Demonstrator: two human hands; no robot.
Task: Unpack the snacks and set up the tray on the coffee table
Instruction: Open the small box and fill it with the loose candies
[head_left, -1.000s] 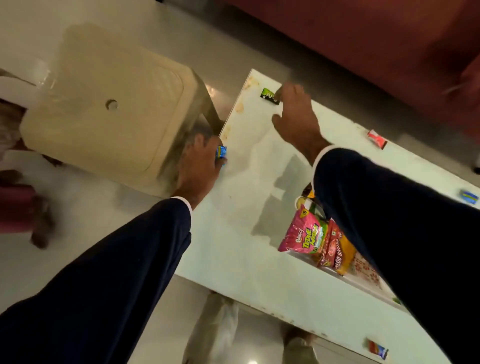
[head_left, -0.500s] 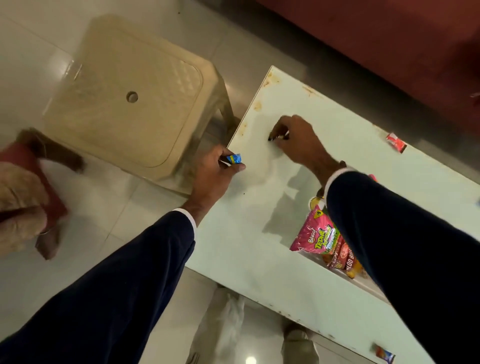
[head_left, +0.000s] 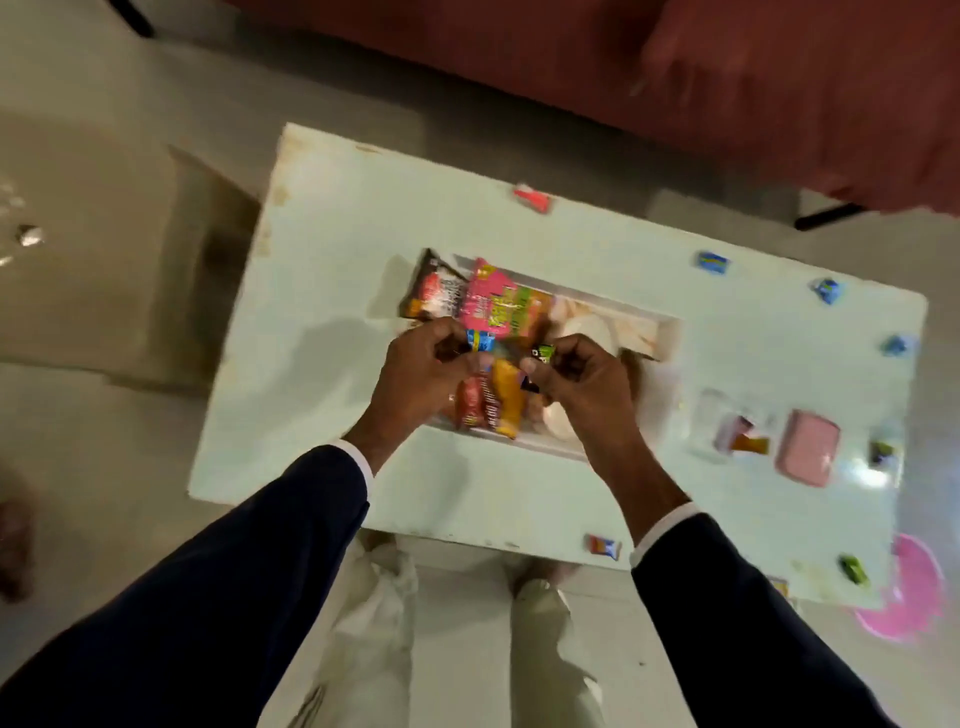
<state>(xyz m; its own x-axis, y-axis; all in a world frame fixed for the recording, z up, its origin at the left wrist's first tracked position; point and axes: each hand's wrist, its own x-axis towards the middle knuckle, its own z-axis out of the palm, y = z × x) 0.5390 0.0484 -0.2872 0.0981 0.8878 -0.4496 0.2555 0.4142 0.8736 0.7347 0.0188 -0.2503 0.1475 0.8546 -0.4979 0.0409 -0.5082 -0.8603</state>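
Two hands meet over the tray (head_left: 667, 332) at the middle of the coffee table (head_left: 322, 249). The left hand (head_left: 415, 374) pinches a small blue-wrapped candy (head_left: 480, 340) between thumb and curled fingertips; the right hand (head_left: 582, 384) pinches a green-and-black candy (head_left: 543, 356) the same way. Neither hand has anything else in it, as far as the blurred frame shows.

Both candies hang directly above the tray's near-left part, which already holds snack packets: a pink packet (head_left: 493, 304) at twelve o'clock from the hands, a dark packet (head_left: 434, 291) at eleven o'clock, and red (head_left: 475, 408) and orange (head_left: 506, 405) packets just below the knuckles at six o'clock. The tray's long axis runs from ten o'clock to four o'clock, parallel to the table's length. The drop looks to be straight down for either hand, the two about equally near; the left sits slightly closer to the packets.

More loose candies lie scattered along the table's edges: a red one (head_left: 532, 197) at twelve o'clock, blue ones (head_left: 711, 261) at two o'clock, one (head_left: 602, 546) on the near edge at five o'clock and a green one (head_left: 854, 569) towards the near right corner. These lie on the right hand's side and would likely fall to it. A pink block (head_left: 808, 454) rests at four o'clock. A beige stool (head_left: 208, 249) stands off the table's left end.
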